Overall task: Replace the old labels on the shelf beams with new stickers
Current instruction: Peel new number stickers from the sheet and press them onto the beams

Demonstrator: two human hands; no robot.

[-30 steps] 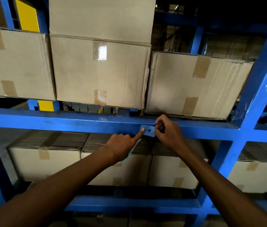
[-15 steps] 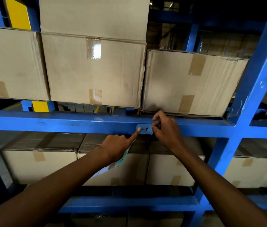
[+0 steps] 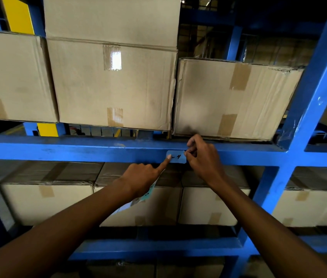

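Observation:
A light blue sticker (image 3: pixel 178 157) with a handwritten 4 lies flat on the front of the blue shelf beam (image 3: pixel 78 150). My left hand (image 3: pixel 141 176) presses its index fingertip on the sticker's left end, while its other fingers curl over a sheet of stickers (image 3: pixel 145 194) that hangs below the palm. My right hand (image 3: pixel 202 157) pinches the sticker's right edge between thumb and fingers.
Taped cardboard boxes (image 3: pixel 110 81) sit on the shelf just above the beam, and more boxes (image 3: pixel 44 201) fill the level below. A blue upright post (image 3: pixel 307 109) rises at the right. A lower blue beam (image 3: pixel 158 247) crosses under my arms.
Both hands stay on the sticker; my left fingertip has slid a little along its left end. The view has shifted slightly.

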